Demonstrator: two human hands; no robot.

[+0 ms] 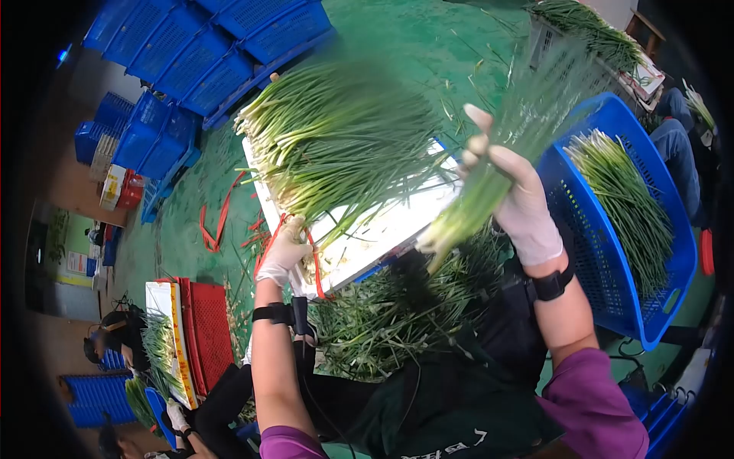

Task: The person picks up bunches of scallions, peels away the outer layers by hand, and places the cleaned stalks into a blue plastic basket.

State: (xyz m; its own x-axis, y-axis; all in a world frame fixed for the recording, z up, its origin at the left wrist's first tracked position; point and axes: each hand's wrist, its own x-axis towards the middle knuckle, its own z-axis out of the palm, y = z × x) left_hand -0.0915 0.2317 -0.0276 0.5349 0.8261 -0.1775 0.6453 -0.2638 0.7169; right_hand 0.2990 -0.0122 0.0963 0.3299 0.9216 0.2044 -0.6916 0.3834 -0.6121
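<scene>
A large pile of green onions (336,138) lies on a white board (382,229), white ends to the left. My gloved left hand (287,249) is closed at the board's near left edge, beside the white ends, on a red strap (316,264). My gloved right hand (508,172) is raised right of the board, wrapped round a bunch of green onions (489,183); its leaves are blurred and point up and right, its white ends down and left. Loose green leaves (405,314) are heaped below the board.
A blue basket (654,306) with green onions stands at the right. Stacked blue crates (206,69) are at the upper left, red crates (208,329) at the lower left. A gloved co-worker's hand (176,415) and another person's jeans (677,149) show at the sides.
</scene>
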